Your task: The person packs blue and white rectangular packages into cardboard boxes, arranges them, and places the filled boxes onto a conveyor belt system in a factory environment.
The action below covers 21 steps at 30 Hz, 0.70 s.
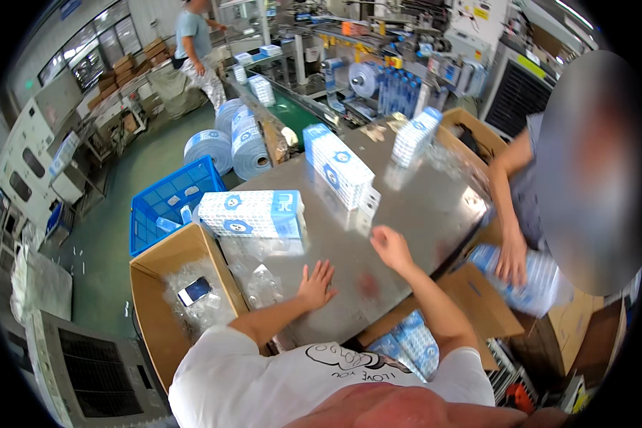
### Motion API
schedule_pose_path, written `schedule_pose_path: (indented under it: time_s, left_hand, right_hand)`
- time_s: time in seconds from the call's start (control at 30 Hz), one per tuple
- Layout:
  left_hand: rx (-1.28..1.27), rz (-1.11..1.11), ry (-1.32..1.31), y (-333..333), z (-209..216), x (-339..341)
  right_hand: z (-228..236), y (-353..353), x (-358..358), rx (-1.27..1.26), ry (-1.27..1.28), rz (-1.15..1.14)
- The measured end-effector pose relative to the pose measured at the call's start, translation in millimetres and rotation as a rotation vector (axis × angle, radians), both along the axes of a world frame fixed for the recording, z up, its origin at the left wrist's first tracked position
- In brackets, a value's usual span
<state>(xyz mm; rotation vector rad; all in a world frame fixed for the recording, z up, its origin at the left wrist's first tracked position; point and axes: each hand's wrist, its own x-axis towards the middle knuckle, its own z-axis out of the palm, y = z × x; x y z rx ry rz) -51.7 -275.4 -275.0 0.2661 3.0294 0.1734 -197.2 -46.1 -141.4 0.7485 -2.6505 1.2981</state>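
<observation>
My left hand lies flat on the bare metal tabletop, fingers spread, holding nothing. My right hand is closed over the table with fingertips pressed together. Whatever it may hold is too small to make out. Just beyond it is a white strip with dark spots, at the near end of a long blue-and-white wrapped pack. Another such pack lies at the table's left side, beyond my left hand. A third pack is at the far right.
A cardboard box at left holds clear plastic and a phone. Beyond it is a blue crate. At right, a co-worker's hand rests on a film-wrapped pack. Film rolls and another person are behind.
</observation>
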Motion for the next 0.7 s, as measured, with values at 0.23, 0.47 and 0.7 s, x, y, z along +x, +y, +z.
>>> schedule_pose_path:
  time_s: [0.23, 0.47, 0.7]
  left_hand:
    - [-0.012, -0.022, 0.036, 2.2, 8.3, 5.5]
    - [0.059, -0.012, 0.117, -2.3, 6.9, 7.1]
    - [0.149, 0.039, 0.237, -5.6, -14.3, 6.3]
  right_hand:
    - [-8.6, -125.5, -183.3, 0.422, 0.526, -0.354]
    - [-0.6, -134.3, -163.6, 0.704, 0.010, -0.275]
    - [11.2, -4.1, -15.3, 0.648, 0.091, -0.035]
